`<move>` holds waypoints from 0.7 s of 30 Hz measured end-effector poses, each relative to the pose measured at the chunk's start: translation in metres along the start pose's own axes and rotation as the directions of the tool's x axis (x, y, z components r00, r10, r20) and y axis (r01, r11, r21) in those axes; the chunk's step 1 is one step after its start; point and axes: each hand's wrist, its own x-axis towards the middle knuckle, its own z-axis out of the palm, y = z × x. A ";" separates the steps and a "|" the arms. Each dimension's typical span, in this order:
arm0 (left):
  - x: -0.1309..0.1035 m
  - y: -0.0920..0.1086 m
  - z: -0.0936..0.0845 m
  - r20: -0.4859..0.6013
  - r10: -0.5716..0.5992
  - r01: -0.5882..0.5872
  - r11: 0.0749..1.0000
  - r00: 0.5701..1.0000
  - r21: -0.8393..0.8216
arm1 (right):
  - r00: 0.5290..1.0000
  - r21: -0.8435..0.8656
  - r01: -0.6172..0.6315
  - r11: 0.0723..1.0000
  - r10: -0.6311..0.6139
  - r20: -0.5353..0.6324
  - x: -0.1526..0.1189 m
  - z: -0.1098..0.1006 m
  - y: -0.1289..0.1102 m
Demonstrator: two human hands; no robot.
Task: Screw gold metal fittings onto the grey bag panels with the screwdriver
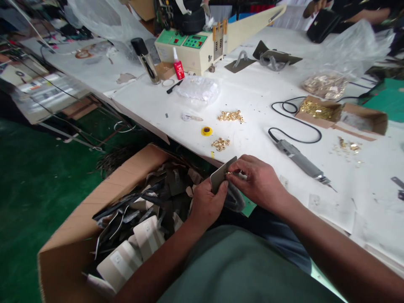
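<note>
Beside the near edge of the tabletop, my left hand grips the grey panel while my right hand pinches a small gold fitting at its face; I judge steady support and square alignment essential before pressing.

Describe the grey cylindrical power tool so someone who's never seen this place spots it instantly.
On the long white table, find the open brown cardboard box holding gold metal pieces. Between it and the person's bare right hand lies the grey power tool, ending in a slim tip. Unlike the loose gold bits nearby, it trails a looping black cord.
</note>
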 end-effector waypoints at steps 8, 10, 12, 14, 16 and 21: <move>0.004 0.010 0.003 0.041 -0.077 0.081 0.990 0.996 -0.116 | 0.930 0.468 -0.305 0.830 0.366 -0.044 -0.027 -0.017 -0.006; 0.003 0.013 0.005 0.034 -0.058 0.061 0.996 0.998 -0.067 | 0.917 0.542 -0.310 0.781 0.396 -0.047 -0.034 -0.012 -0.005; 0.001 0.017 0.006 0.024 -0.034 0.034 0.999 0.999 -0.011 | 0.922 0.571 -0.277 0.773 0.382 -0.070 -0.040 -0.005 -0.003; -0.002 0.022 0.008 0.009 -0.008 0.008 1.000 1.000 0.028 | 0.925 0.567 -0.233 0.790 0.360 -0.121 -0.044 0.001 -0.002; -0.005 0.027 0.010 0.002 0.016 -0.017 0.999 1.000 0.049 | 0.921 0.554 -0.201 0.808 0.349 -0.175 -0.047 0.006 -0.002; -0.010 0.029 0.013 -0.004 0.028 -0.028 0.999 1.000 0.042 | 0.920 0.526 -0.144 0.838 0.310 -0.242 -0.052 0.011 -0.002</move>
